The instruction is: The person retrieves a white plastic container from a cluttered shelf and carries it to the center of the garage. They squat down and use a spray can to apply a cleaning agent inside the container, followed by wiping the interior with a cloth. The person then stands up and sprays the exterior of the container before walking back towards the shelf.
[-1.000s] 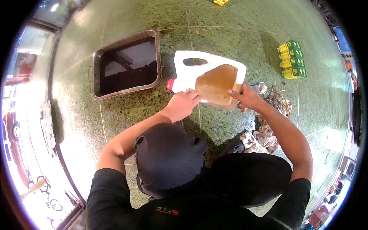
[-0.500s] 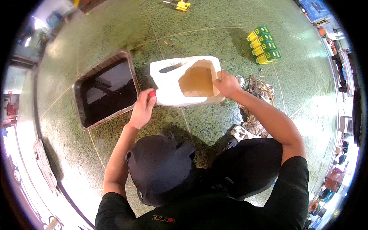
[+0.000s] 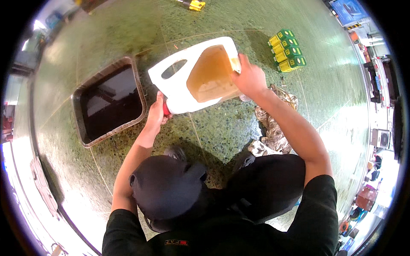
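A large white plastic jug (image 3: 175, 91) with a moulded handle hangs on its side above the floor, its side cut away and amber-brown liquid (image 3: 209, 79) showing inside. Around the red cap at the jug's neck, my left hand (image 3: 156, 114) is closed. My right hand (image 3: 250, 79) grips the cut edge at the jug's base end. Just left of the jug lies a brown-rimmed drain pan (image 3: 140, 91) holding dark, reflective liquid. Part of the red cap (image 3: 166, 107) is hidden by my left fingers.
Several yellow-and-green boxes (image 3: 290, 57) stand in a row at the far right. Crumpled camouflage cloth (image 3: 273, 128) lies on the floor under my right forearm. A yellow-and-black tool (image 3: 196, 5) sits at the far edge. Shelving and equipment line the right side.
Both hands have lifted the jug toward me and tilted it, with its base end now higher in the view. My left fingers have shifted around the red cap.
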Demonstrator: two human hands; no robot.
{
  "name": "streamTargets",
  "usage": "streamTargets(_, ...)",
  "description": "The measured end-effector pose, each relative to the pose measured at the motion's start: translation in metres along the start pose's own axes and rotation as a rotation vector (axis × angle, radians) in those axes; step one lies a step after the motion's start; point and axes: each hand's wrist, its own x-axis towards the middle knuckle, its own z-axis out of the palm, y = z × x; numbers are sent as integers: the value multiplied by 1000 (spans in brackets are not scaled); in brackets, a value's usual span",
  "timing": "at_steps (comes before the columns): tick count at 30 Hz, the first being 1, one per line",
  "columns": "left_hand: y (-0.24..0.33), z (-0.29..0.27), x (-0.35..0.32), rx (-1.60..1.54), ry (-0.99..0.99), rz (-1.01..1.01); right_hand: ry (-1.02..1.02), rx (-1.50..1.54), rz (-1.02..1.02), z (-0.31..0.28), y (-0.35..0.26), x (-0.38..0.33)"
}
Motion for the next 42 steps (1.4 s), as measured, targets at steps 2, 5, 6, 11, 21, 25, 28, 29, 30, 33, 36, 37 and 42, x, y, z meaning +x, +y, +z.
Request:
streamTargets(2, -6, 1, -6, 10, -3, 171, -40, 21, 48, 0, 3, 2)
streamTargets(5, -14, 5, -13, -5, -125, 508, -33, 30, 85, 6, 16, 0)
streamTargets(6, -13, 4, -14, 44, -178, 650, -23, 38, 83, 5, 16, 3)
streamTargets(11, -7, 6, -10, 78, -103, 383, -70, -8, 109, 5, 35, 5)
streamTargets(21, 12, 16, -11, 107, -153, 437, 15, 22, 61, -9, 51, 15)
streamTargets(25, 8, 6, 2, 18, -154, -2, -2, -2, 74, -13, 41, 12)
streamTargets(28, -7, 31, -10, -138, -24, 446, -21, -12, 63, -15, 38, 10)
streamTargets(29, -8, 29, -15, -115, -118, 526, -26, -10, 65, -15, 39, 9)
streamTargets(30, -11, 26, -14, -94, -168, 516, -31, -9, 66, -15, 39, 7)
streamTargets(33, -23, 16, -7, -21, -201, 472, -56, -15, 55, -18, 37, 5)
streamTargets(36, -28, 1, 1, -421, -220, 68, -28, -13, 27, -14, 39, 5)
streamTargets(37, -32, 4, 4, -387, -107, 45, -9, -11, 17, -13, 41, 5)
streamTargets(42, -76, 6, -1, 634, 104, 280, -35, -10, 19, -14, 31, 9)
